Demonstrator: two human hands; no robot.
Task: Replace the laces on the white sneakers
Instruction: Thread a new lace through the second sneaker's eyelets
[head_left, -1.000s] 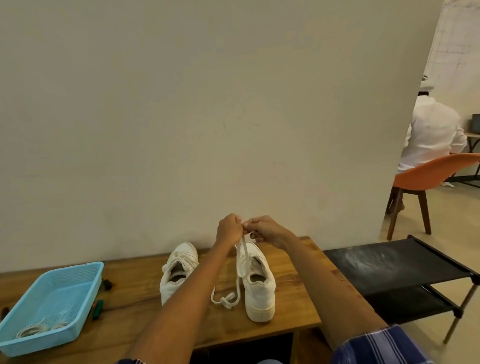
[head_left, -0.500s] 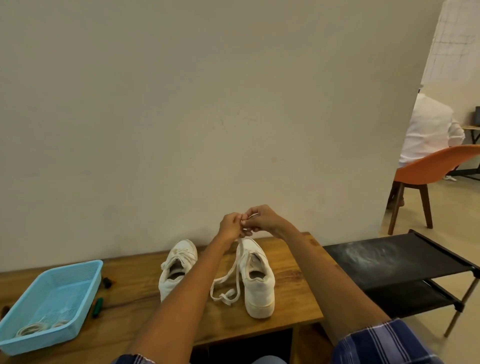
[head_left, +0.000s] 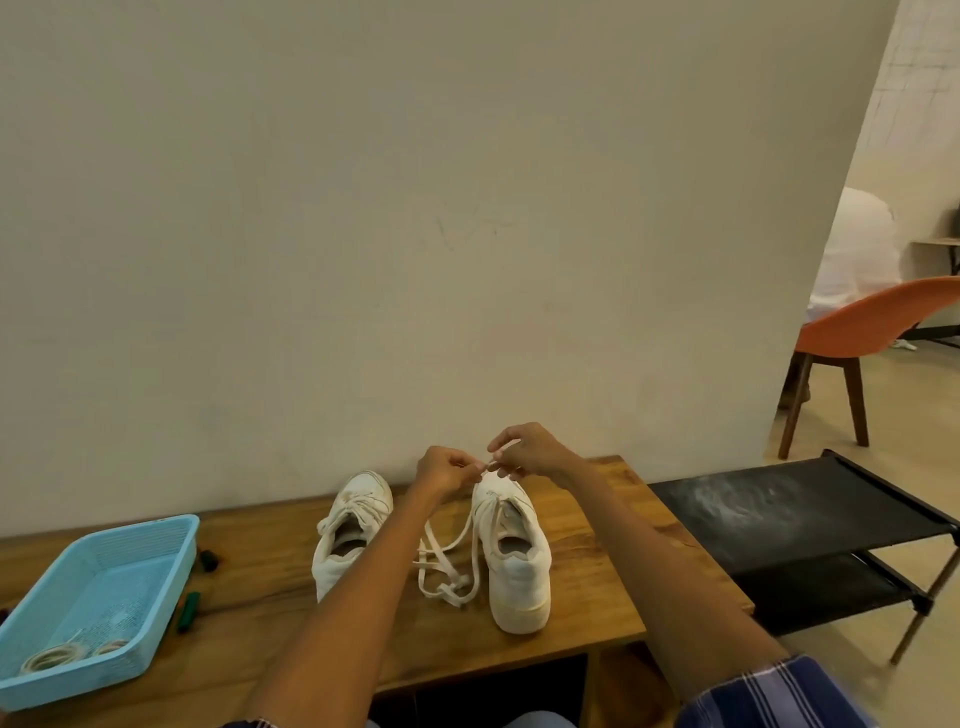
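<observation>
Wooden tabletop against plain beige wall; left hand and right hand pinch white flat lace above white sneaker.

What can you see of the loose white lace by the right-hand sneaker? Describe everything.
The lace is flat, white and fabric-like. It runs up from the right sneaker to both hands, which pinch it above the toe. Its slack loops lie tangled on the wooden table between the two shoes.

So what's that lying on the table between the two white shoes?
In the head view, a loose white lace lies in loops between the left sneaker and the right sneaker, partly hidden by the person's left forearm.
</observation>
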